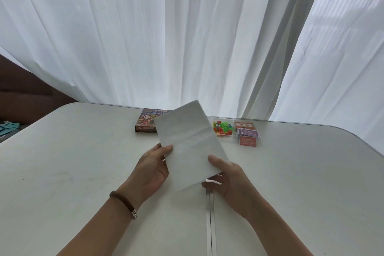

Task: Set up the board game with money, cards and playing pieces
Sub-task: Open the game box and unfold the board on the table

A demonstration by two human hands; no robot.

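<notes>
A folded white sheet (188, 143), plain side towards me, is held tilted above the table. My left hand (152, 167) grips its left edge with the thumb on top. My right hand (229, 181) grips its lower right corner, thumb on the face. Behind the sheet lies the game box (145, 123), partly hidden. To the right sit a clear bag of coloured playing pieces (222, 129) and a clear bag of red and purple card packs (247, 134).
The white folding table (83, 162) has a metal seam (209, 214) running towards me under my right hand. White curtains (187, 37) hang right behind the far edge. Something teal (8, 129) lies off the table at the left.
</notes>
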